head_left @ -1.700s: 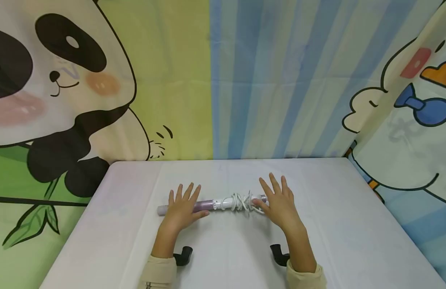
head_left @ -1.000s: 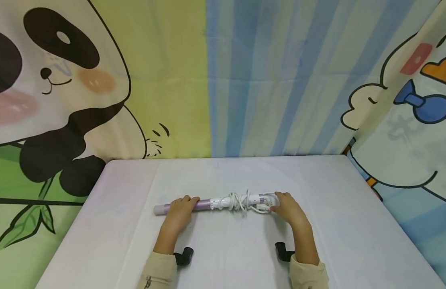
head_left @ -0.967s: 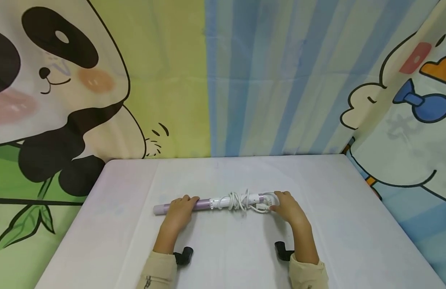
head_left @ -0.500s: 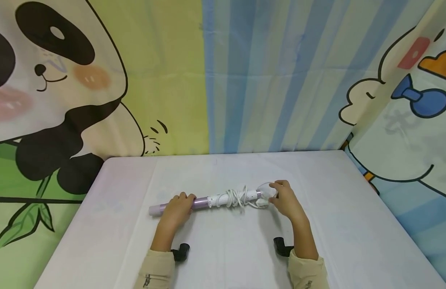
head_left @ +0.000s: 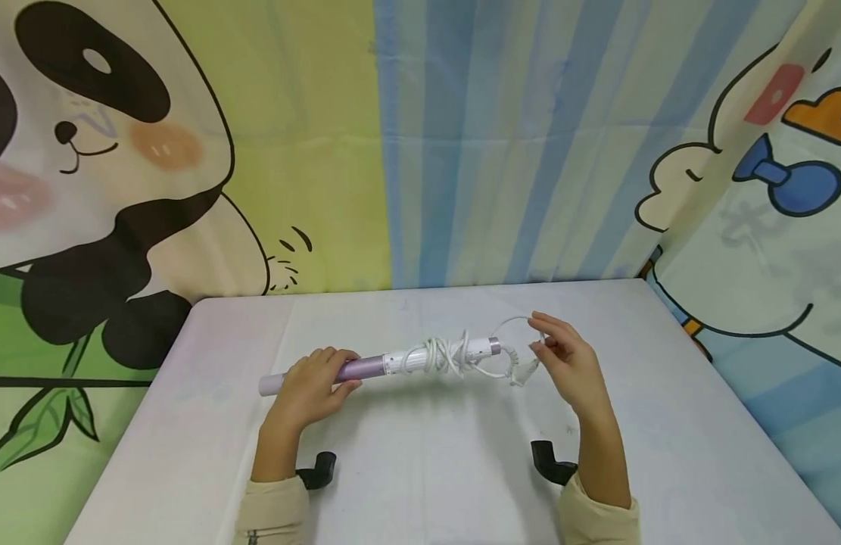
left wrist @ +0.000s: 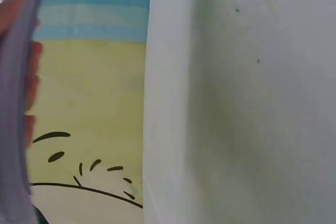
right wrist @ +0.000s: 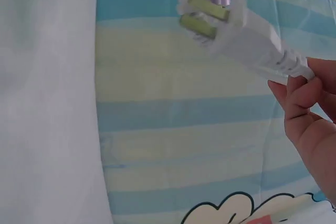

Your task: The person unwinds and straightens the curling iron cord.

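Observation:
My left hand (head_left: 311,386) grips the purple barrel of a hair styling iron (head_left: 362,369), which is held tilted over the white table with its shadow below. In the left wrist view the barrel (left wrist: 16,129) runs along the left edge, fingertips showing behind it. A white power cord (head_left: 439,354) is wound around the iron's white handle. My right hand (head_left: 573,371) pinches the cord right behind its plug, beyond the handle's end. The right wrist view shows this two-pin plug (right wrist: 252,35) close up, prongs pointing away from the fingers.
A white-covered table (head_left: 420,469) spreads under both hands. Black curved mounts (head_left: 319,471) sit at the wrists. Behind the table hangs a curtain (head_left: 461,151) with stripes and a panda, and a duck print is at the right.
Both hands have gone from spread over the iron to gripping it and its cord. The iron has risen with its right end higher, and the right hand has drawn the plug out rightward.

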### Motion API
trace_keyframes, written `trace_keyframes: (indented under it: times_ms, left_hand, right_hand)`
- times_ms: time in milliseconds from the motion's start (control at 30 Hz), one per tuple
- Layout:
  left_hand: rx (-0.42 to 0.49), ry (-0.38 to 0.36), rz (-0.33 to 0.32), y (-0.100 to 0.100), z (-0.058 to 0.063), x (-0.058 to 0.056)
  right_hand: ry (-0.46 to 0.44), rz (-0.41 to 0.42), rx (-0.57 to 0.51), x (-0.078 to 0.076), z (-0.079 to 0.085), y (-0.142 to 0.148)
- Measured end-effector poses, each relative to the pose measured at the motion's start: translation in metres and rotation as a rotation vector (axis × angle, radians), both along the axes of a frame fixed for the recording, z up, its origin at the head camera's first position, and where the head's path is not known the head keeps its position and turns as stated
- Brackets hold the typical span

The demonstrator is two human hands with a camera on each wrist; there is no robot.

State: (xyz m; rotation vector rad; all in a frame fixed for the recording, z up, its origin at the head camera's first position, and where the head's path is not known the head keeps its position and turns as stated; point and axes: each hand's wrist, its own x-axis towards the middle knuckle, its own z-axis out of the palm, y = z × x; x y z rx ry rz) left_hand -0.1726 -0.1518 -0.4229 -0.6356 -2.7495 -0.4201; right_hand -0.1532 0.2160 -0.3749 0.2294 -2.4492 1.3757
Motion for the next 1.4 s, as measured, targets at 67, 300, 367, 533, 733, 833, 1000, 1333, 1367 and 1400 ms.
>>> trace_keyframes:
  times_ms: [67, 300, 367, 533, 733, 833, 1000, 1333, 1367, 1400]
  left_hand:
    - [0.009, 0.050, -0.016, -0.001, 0.002, -0.001]
    - [0.136, 0.314, -0.050, -0.001, 0.002, -0.006]
    - [0.170, 0.379, -0.060, -0.001, 0.006, -0.006]
    - [0.197, 0.469, -0.084, 0.002, 0.020, -0.007]
    - [0.181, 0.508, -0.068, 0.005, 0.029, -0.001]
    - [0.170, 0.524, -0.063, 0.005, 0.029, 0.000]
    - [0.112, 0.534, -0.064, 0.005, 0.027, -0.005]
    - [0.102, 0.535, -0.063, 0.007, 0.024, -0.006]
    - [0.104, 0.531, -0.063, 0.008, 0.024, -0.006]
    - [0.103, 0.526, -0.060, 0.008, 0.025, -0.006]
  right_hand:
    - [0.030, -0.034, -0.056, 0.003, 0.003, 0.005]
    - [0.053, -0.133, -0.061, -0.001, -0.002, 0.017]
    - [0.037, -0.165, -0.008, -0.004, -0.006, 0.018]
    - [-0.001, -0.205, 0.197, -0.011, -0.017, 0.016]
    - [-0.149, -0.136, 0.322, -0.013, -0.028, 0.012]
    - [-0.268, -0.050, 0.362, -0.014, -0.031, 0.010]
    - [-0.434, 0.086, 0.444, -0.015, -0.032, 0.006]
    - [-0.189, 0.018, 0.447, -0.010, -0.020, -0.008]
    - [-0.133, 0.007, 0.422, -0.009, -0.018, -0.009]
    - [-0.092, 0.002, 0.397, -0.007, -0.016, -0.011]
